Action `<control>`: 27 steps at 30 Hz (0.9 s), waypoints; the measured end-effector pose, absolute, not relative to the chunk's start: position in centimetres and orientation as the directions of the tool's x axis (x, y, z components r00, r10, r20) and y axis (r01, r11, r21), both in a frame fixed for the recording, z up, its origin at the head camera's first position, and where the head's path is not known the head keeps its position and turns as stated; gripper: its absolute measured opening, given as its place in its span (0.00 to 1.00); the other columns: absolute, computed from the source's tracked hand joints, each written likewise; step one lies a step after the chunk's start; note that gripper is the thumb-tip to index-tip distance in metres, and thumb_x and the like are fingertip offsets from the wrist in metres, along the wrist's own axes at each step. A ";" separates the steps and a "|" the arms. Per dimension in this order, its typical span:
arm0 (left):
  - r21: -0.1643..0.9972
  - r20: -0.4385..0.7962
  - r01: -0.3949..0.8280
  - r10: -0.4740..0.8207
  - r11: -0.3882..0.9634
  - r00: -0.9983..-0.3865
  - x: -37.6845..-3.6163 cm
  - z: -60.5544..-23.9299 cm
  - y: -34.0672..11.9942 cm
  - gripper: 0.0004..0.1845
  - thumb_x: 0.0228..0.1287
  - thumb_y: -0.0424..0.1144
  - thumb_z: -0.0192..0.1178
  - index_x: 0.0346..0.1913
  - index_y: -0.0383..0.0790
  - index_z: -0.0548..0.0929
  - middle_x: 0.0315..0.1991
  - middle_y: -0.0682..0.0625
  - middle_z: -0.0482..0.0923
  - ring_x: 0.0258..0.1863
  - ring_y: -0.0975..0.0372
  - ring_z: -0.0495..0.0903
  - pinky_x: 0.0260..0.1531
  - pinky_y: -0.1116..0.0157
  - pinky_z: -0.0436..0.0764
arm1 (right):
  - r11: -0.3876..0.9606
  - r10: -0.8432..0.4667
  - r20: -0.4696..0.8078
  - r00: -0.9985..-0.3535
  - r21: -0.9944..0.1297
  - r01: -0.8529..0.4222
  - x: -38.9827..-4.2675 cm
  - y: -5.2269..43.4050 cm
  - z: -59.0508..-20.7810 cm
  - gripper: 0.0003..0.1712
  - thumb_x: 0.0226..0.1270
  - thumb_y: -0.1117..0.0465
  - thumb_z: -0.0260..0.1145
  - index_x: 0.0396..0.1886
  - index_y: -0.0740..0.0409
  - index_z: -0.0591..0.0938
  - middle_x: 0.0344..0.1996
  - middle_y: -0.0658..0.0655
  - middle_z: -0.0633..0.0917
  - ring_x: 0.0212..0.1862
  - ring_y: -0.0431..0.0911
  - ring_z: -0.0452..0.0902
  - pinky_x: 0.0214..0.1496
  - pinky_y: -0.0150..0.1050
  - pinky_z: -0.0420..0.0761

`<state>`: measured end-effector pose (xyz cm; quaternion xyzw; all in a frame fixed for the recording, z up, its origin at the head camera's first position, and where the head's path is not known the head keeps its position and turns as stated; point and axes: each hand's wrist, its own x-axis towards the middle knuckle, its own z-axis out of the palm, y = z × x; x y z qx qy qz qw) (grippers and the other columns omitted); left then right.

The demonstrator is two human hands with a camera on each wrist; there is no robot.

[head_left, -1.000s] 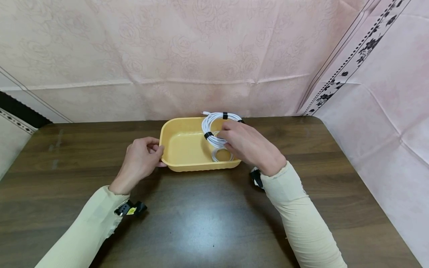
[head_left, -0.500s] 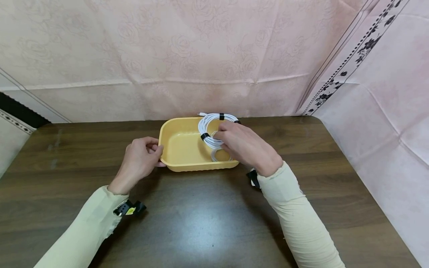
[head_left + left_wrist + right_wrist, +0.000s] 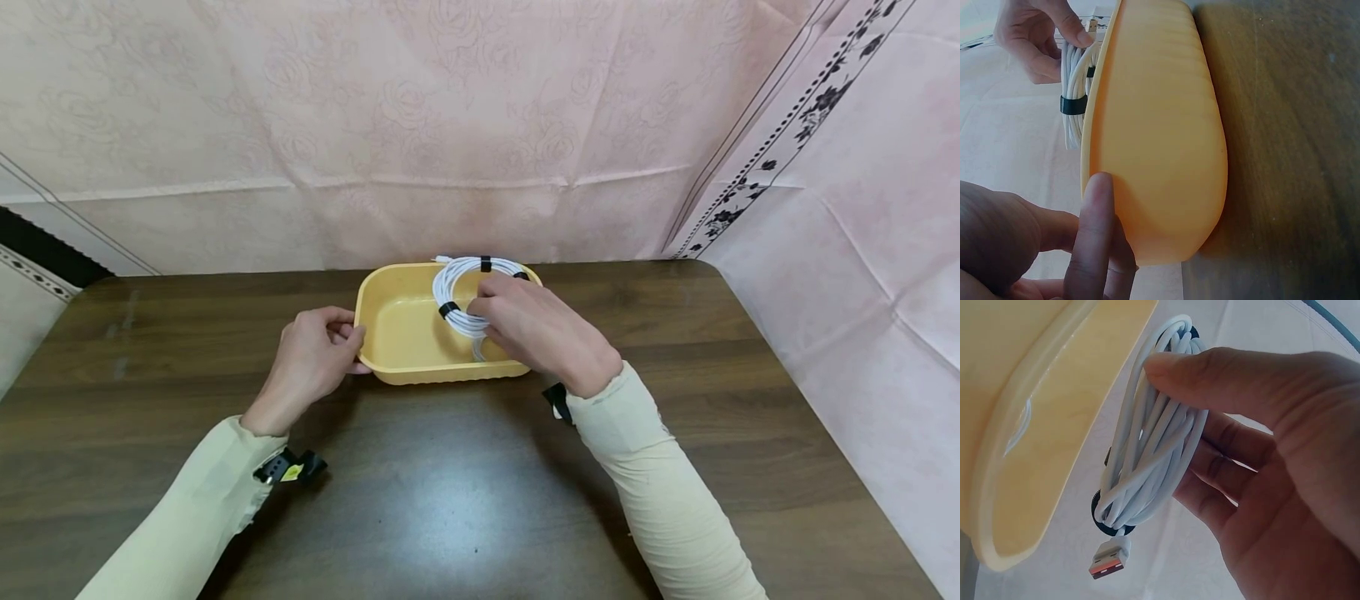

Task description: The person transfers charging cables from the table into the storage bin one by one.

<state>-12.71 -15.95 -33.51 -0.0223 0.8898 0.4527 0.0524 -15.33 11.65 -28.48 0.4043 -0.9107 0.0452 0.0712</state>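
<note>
First, cream fabric sleeves [image 3: 183, 500]: one on each forearm, both reaching in from the near edge; right one wrinkled along its length.
Worktop [image 3: 427, 475]: dark brown, wood-grained, with a patch of glare at the near centre.
Black wrist devices: left one [image 3: 291, 467] with a yellow label; right one [image 3: 557, 402] partly hidden behind the forearm.
Left hand [image 3: 311, 358]: at the left end of a yellow, rounded-rectangular, open-topped tray [image 3: 401, 333], fingers touching its outer wall; whether they pinch the rim, cannot tell.
Tray: resting on the worktop near its far edge, long side running left to right.
Right hand [image 3: 547, 329]: above the tray's right end, thumb and fingers pinching a thick, round white cable coil [image 3: 1154, 437] between them.
Cable coil: held tilted over the right half of the tray, bound with black straps [image 3: 448, 309]; a white USB-type plug [image 3: 1110, 557] sticks out at one end.
Thin white loop [image 3: 478, 347]: inside the tray, below the coil, largely hidden by coil and hand.
Pale pink cloth backdrop [image 3: 375, 142]: rose-patterned, creased, behind the worktop; black floral border [image 3: 810, 117] at right.
</note>
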 end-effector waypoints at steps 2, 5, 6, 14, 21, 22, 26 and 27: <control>0.802 -0.115 -0.088 0.007 0.590 -0.993 -12.7 -33.5 -16.0 0.19 0.76 0.36 0.55 0.61 0.27 0.76 0.43 0.36 0.79 0.27 0.63 0.86 0.35 0.63 0.91 | 0.666 -0.734 0.163 -0.660 -0.023 -0.746 -15.3 11.5 -28.5 0.13 0.59 0.74 0.68 0.36 0.52 0.87 0.34 0.53 0.79 0.37 0.47 0.75 0.38 0.37 0.79; 0.803 -0.114 -0.088 0.007 0.589 -0.993 -12.8 -33.5 -16.0 0.19 0.76 0.37 0.55 0.61 0.27 0.76 0.43 0.36 0.79 0.27 0.63 0.86 0.35 0.63 0.91 | 0.660 -0.739 0.164 -0.654 -0.018 -0.751 -15.3 11.3 -28.5 0.12 0.59 0.74 0.68 0.35 0.52 0.87 0.35 0.53 0.80 0.37 0.47 0.76 0.39 0.37 0.79; 0.803 -0.113 -0.087 0.006 0.589 -0.994 -12.7 -33.5 -16.0 0.19 0.76 0.37 0.55 0.61 0.27 0.76 0.43 0.36 0.79 0.27 0.63 0.86 0.35 0.63 0.91 | 0.659 -0.741 0.165 -0.651 -0.015 -0.752 -15.3 11.3 -28.5 0.12 0.59 0.73 0.68 0.35 0.52 0.87 0.35 0.53 0.80 0.37 0.47 0.76 0.39 0.37 0.79; 0.801 -0.109 -0.085 0.004 0.592 -0.994 -12.8 -33.5 -16.0 0.19 0.76 0.37 0.55 0.61 0.27 0.77 0.43 0.37 0.79 0.27 0.63 0.86 0.34 0.63 0.91 | 0.650 -0.749 0.160 -0.643 -0.012 -0.760 -15.4 10.8 -28.5 0.11 0.59 0.74 0.65 0.33 0.53 0.86 0.33 0.54 0.80 0.34 0.47 0.74 0.36 0.36 0.76; 0.802 -0.121 -0.097 0.002 0.590 -0.993 -12.7 -33.5 -15.9 0.20 0.76 0.37 0.56 0.62 0.26 0.76 0.44 0.37 0.80 0.26 0.64 0.86 0.33 0.65 0.91 | 0.651 -0.749 0.158 -0.644 -0.009 -0.759 -15.3 10.4 -28.8 0.13 0.59 0.74 0.62 0.30 0.52 0.85 0.31 0.52 0.78 0.32 0.46 0.72 0.33 0.34 0.74; 0.801 -0.123 -0.099 0.002 0.590 -0.992 -12.7 -33.5 -15.9 0.20 0.76 0.38 0.56 0.62 0.27 0.76 0.44 0.37 0.80 0.26 0.65 0.86 0.33 0.65 0.91 | 0.651 -0.749 0.157 -0.644 -0.007 -0.759 -15.3 10.3 -28.8 0.13 0.59 0.74 0.62 0.30 0.52 0.85 0.31 0.52 0.77 0.32 0.46 0.72 0.33 0.34 0.74; 0.802 -0.119 -0.096 0.001 0.590 -0.993 -12.8 -33.5 -15.9 0.20 0.76 0.37 0.55 0.62 0.26 0.76 0.44 0.37 0.80 0.26 0.65 0.86 0.32 0.65 0.91 | 0.660 -0.743 0.150 -0.652 0.000 -0.752 -15.2 10.1 -28.9 0.13 0.60 0.74 0.62 0.31 0.51 0.85 0.32 0.52 0.78 0.33 0.46 0.73 0.34 0.35 0.75; 0.804 -0.115 -0.092 0.003 0.588 -0.993 -12.8 -33.5 -15.9 0.20 0.76 0.37 0.55 0.62 0.26 0.77 0.43 0.37 0.80 0.26 0.65 0.86 0.32 0.65 0.91 | 0.659 -0.744 0.149 -0.652 0.000 -0.752 -15.2 10.0 -28.9 0.13 0.60 0.74 0.61 0.31 0.51 0.85 0.32 0.53 0.78 0.33 0.46 0.73 0.34 0.35 0.75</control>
